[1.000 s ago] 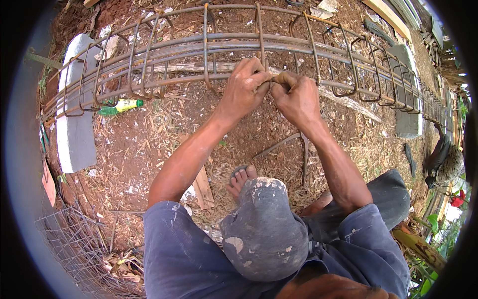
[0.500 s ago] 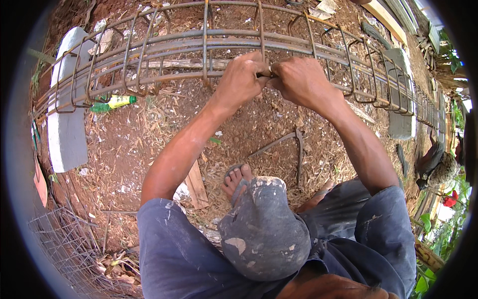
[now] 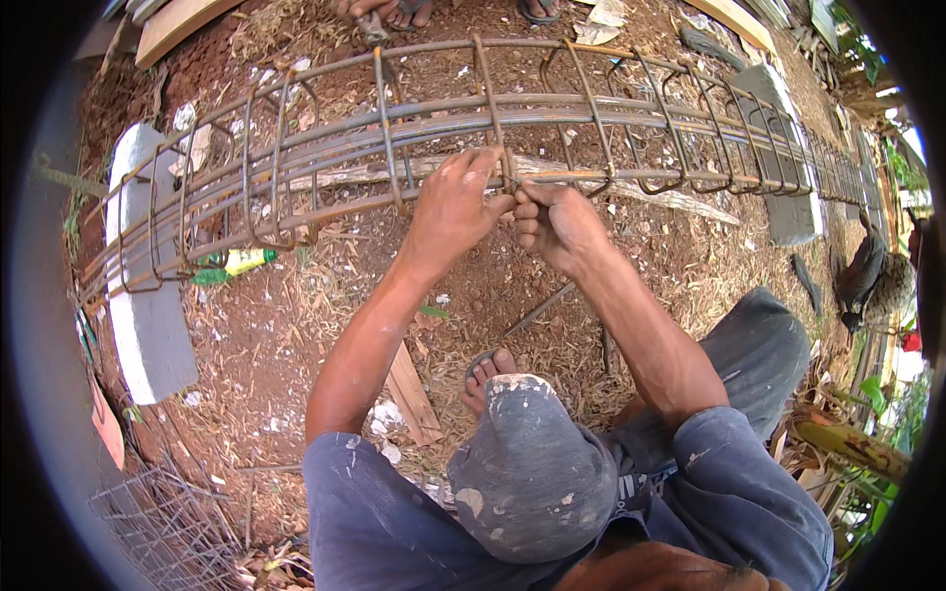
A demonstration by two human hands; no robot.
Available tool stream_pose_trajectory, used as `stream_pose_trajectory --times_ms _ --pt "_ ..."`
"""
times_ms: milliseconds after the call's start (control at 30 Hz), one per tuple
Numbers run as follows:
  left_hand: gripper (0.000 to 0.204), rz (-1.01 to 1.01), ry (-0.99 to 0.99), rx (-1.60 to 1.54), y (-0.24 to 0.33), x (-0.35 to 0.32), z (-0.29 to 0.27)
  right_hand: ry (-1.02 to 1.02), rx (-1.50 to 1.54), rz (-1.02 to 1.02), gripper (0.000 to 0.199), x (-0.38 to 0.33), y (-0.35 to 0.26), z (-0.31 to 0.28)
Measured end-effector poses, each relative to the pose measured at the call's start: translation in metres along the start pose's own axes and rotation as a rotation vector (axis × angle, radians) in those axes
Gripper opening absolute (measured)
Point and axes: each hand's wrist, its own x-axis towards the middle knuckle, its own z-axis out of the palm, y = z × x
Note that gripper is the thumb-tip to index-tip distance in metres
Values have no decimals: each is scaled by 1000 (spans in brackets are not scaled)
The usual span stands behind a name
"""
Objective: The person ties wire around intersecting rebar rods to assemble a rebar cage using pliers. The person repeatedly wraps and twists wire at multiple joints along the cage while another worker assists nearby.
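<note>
A long rebar cage point(image 3: 325, 148) of rusty bars and square stirrups runs across the far side. My left hand point(image 3: 455, 205) closes on its near bar at a stirrup point(image 3: 490, 98), fingers curled over the crossing and thumb toward the right hand. Just right of it, my right hand point(image 3: 560, 225) is closed in a pinch on a thin dark wire point(image 3: 514, 186) at that joint. The wire's ends are mostly hidden by my fingers. On the soil below lie metal pincers point(image 3: 540, 308), their head hidden under my right forearm.
Grey-white blocks prop the cage at left point(image 3: 153, 305) and right point(image 3: 794, 212). A green-yellow bottle point(image 3: 233, 266), a wood offcut point(image 3: 414, 394) and wire mesh point(image 3: 163, 522) lie on the ground. Another person's sandalled feet point(image 3: 409, 14) and hand point(image 3: 357, 8) show beyond the cage.
My hands were close together at the near bar; now they sit slightly apart, lower in view, at a stirrup. The view has shifted, bringing another person's feet and hand in at the top.
</note>
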Motion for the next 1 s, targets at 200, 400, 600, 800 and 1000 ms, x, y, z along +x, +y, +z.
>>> stream_pose_trajectory --times_ms 200,400,600,800,1000 --pt "50 -31 -186 120 -3 14 -7 -209 494 125 30 6 19 -11" --pt "60 -11 -308 266 -7 14 -8 354 -638 -87 49 -18 39 -101" --pt "62 -17 -236 277 -11 5 3 484 -1355 -141 68 -43 127 -188" --pt "60 45 -162 302 -15 1 7 434 -879 -166 50 -24 150 -219" --pt "53 172 -88 307 -20 -4 9 192 -799 -281 53 -34 131 -199"
